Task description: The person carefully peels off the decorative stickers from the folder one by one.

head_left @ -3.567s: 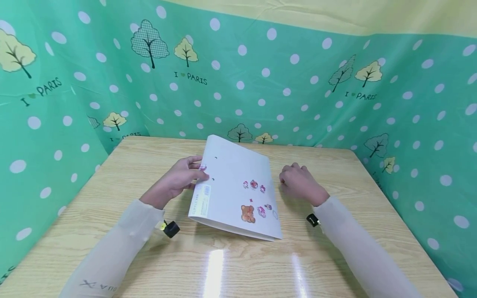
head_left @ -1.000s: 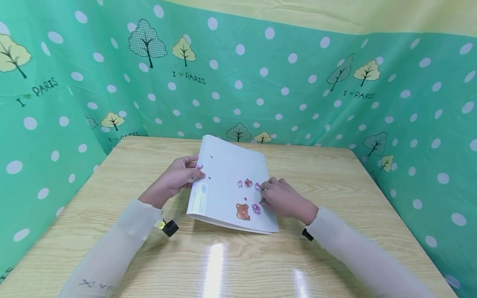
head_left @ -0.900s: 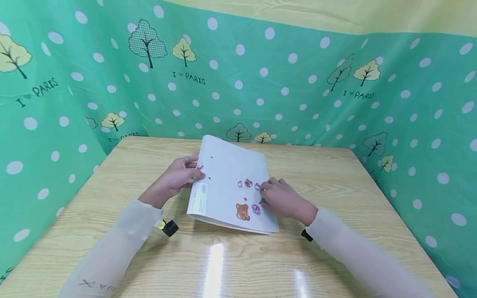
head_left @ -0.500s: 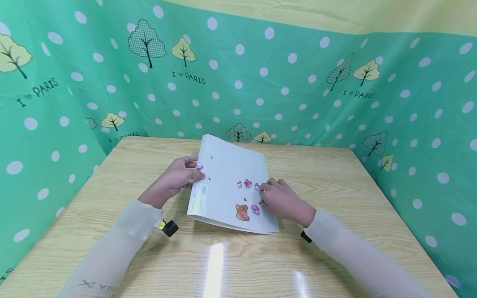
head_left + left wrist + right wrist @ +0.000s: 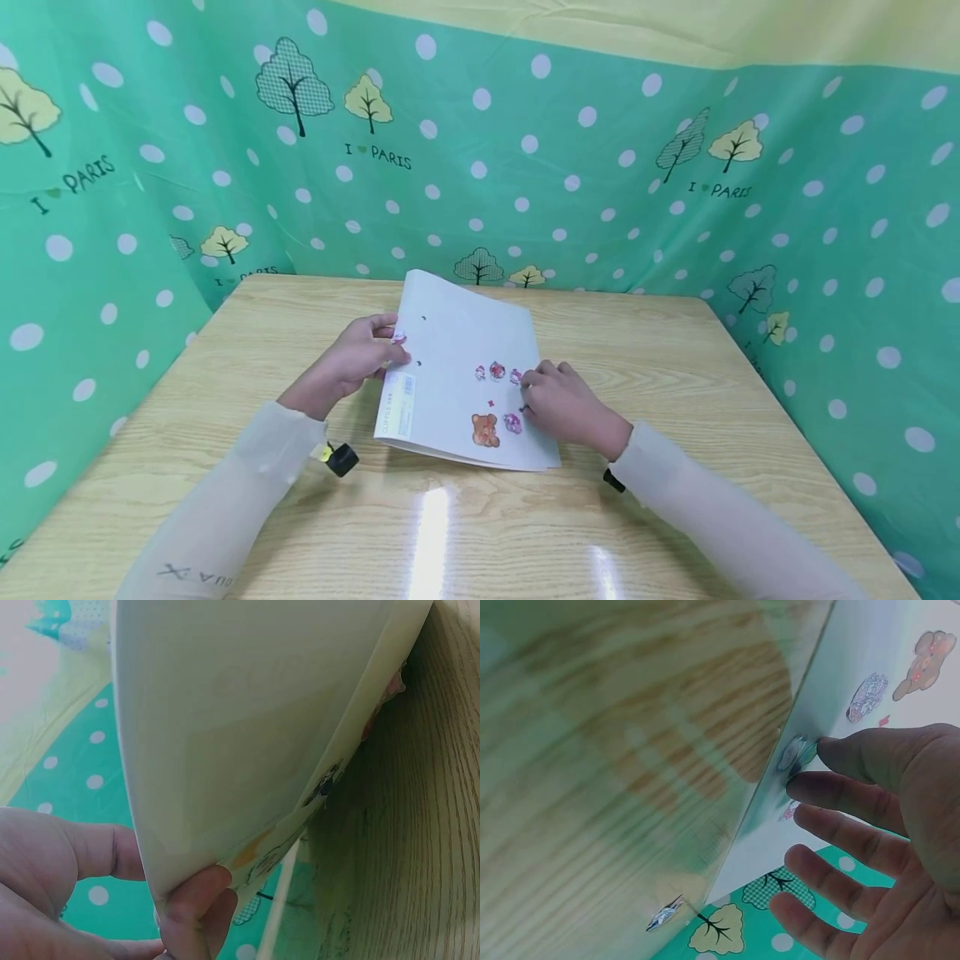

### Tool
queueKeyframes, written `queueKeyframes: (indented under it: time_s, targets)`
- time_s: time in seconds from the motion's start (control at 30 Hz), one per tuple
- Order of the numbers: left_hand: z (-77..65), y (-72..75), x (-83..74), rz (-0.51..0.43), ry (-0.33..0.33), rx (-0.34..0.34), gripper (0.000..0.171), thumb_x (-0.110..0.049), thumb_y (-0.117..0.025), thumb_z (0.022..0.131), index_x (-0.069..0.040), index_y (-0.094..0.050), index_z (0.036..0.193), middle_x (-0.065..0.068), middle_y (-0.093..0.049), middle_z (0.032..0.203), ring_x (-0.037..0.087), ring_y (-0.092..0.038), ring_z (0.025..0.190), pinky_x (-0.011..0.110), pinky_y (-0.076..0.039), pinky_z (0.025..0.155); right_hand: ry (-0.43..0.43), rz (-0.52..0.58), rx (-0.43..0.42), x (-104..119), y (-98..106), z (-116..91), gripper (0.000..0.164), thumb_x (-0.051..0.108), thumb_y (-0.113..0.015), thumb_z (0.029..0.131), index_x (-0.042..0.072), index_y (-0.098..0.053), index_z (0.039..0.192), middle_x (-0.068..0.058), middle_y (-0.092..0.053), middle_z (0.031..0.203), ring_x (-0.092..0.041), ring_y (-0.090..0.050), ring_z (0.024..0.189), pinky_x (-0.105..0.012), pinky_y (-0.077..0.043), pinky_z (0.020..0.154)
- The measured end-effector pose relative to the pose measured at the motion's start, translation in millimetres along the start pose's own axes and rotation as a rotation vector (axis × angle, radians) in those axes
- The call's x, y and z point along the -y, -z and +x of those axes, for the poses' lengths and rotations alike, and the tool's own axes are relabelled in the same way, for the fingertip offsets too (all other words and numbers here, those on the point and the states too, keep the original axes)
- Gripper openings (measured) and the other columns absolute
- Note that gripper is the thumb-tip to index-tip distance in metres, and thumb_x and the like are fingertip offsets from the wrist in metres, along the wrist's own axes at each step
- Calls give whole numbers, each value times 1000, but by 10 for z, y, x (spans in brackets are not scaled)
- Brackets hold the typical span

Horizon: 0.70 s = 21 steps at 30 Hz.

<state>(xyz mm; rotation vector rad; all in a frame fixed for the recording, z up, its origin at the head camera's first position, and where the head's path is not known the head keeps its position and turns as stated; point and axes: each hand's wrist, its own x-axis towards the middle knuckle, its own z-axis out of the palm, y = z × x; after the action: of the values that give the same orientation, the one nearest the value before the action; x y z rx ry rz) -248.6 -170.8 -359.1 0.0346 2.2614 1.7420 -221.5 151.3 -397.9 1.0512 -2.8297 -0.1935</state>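
A white clip file folder (image 5: pixel 468 333) with character stickers on its cover stands tilted on the wooden table. My left hand (image 5: pixel 363 358) grips its spine, thumb on the cover and fingers behind; in the left wrist view, the fingertips (image 5: pixel 199 900) curl round the folder's edge. At the right edge of the cover is my right hand (image 5: pixel 570 404). In the right wrist view, its thumb and index finger pinch at a small sticker (image 5: pixel 799 754), while the other fingers are spread. A brown bear sticker (image 5: pixel 485 430) and several pink ones lie nearby on the cover.
The wooden table (image 5: pixel 300 525) lies under both arms and the folder. Behind and beside it hangs a green dotted curtain (image 5: pixel 525 167). In the right wrist view, another small sticker (image 5: pixel 665 911) shows at lower left.
Since the oldest frame, my right hand has moved left from beside the folder onto its right edge. Over the last second both hands have barely moved; the left keeps its grip.
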Motion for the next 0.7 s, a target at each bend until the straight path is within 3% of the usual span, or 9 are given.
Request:
queueKeyframes:
  time_s: [0.33, 0.7]
  targets:
    - [8, -1, 11, -4, 7, -3, 82, 2, -65, 93, -2, -20, 162, 20, -40, 147, 30, -61, 108, 36, -56, 78, 13, -54, 5, 32, 8, -4, 21, 17, -71, 95, 5, -78, 110, -9, -73, 118, -29, -65, 106, -45, -54, 86]
    - [4, 1, 9, -13, 11, -4, 81, -1, -64, 94, -2, -20, 162, 19, -43, 145, 27, -61, 106, 34, -53, 76, 75, -251, -37, 67, 36, -33, 19, 15, -74, 93, 6, -79, 109, -8, -71, 118, -27, -65, 106, -42, -56, 82]
